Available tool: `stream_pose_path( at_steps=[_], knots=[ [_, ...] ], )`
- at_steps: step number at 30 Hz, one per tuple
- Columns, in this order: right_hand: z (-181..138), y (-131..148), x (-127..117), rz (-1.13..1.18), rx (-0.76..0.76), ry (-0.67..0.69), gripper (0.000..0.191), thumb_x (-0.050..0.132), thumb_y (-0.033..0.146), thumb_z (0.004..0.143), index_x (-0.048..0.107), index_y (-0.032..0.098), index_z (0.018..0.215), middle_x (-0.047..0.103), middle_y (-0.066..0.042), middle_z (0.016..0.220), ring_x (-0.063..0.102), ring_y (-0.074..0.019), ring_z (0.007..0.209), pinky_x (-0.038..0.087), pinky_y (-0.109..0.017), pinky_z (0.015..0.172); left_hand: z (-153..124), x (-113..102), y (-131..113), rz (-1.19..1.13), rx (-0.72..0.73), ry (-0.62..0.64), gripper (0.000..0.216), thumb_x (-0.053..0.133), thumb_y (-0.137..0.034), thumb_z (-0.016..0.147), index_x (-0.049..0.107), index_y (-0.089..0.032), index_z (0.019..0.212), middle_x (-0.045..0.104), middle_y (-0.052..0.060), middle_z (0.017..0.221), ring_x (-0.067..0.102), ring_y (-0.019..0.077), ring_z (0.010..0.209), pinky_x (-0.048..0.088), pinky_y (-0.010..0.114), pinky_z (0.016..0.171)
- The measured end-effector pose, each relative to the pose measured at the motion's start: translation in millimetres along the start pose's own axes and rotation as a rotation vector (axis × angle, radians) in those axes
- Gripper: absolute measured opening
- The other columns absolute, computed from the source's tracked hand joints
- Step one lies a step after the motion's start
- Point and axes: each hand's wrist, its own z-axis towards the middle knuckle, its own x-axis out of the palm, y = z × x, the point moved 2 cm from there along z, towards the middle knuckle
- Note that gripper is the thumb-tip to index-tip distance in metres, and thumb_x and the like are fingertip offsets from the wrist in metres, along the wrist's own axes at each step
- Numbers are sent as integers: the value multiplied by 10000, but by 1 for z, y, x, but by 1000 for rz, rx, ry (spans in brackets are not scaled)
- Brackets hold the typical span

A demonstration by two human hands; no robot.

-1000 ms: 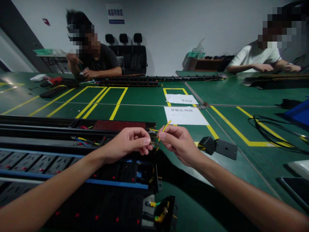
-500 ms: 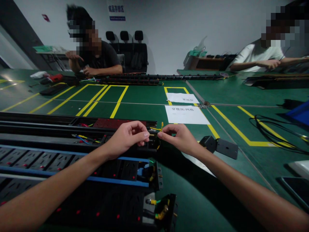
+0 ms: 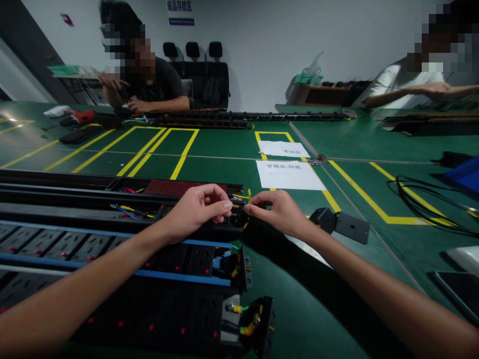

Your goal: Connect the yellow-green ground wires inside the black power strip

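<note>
My left hand (image 3: 198, 212) is closed in a pinch above the end of a black power strip housing (image 3: 235, 230). A small brass-coloured piece (image 3: 237, 206) shows just beyond its fingertips; whether they grip it I cannot tell. Facing it, my right hand (image 3: 279, 214) pinches with thumb and forefinger at the housing's end, and what lies in that pinch is too small to make out. A yellow cable end (image 3: 249, 195) stands up between the two hands. Below my left forearm lie a blue-edged socket strip (image 3: 194, 262) and a black socket strip (image 3: 198, 314), both with wired ends.
Two white paper sheets (image 3: 290, 175) lie on the green table (image 3: 224, 149) ahead. A black bracket (image 3: 352, 227), coiled black cables (image 3: 415, 199) and a phone (image 3: 458, 289) are at right. Two people sit across the table, and a red power tool (image 3: 80, 117) lies far left.
Both hands keep nearly the same pose at the strip's end. The view has tilted down slightly, and the person at far right has shifted their arms.
</note>
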Motion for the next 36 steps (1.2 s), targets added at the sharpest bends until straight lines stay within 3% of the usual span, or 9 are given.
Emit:
stream_pose_path(
  at_steps=[25,36],
  knots=[
    [0,-1,2,24,31,9,261,638,369,871,698,173,709,648,-20,649,512,-145,604,358,-290,578,1,0,-1,9,22,10,233,757,-334,811,635,-136,827,674,-6,721,552,72,584,399,195,540],
    [1,4,2,393,100,159,272,646,426,887,721,171,834,700,-52,815,575,-164,731,414,-301,681,1,-1,0,8,7,7,248,763,-351,802,632,-141,826,670,-7,722,547,73,586,401,201,548]
  ],
)
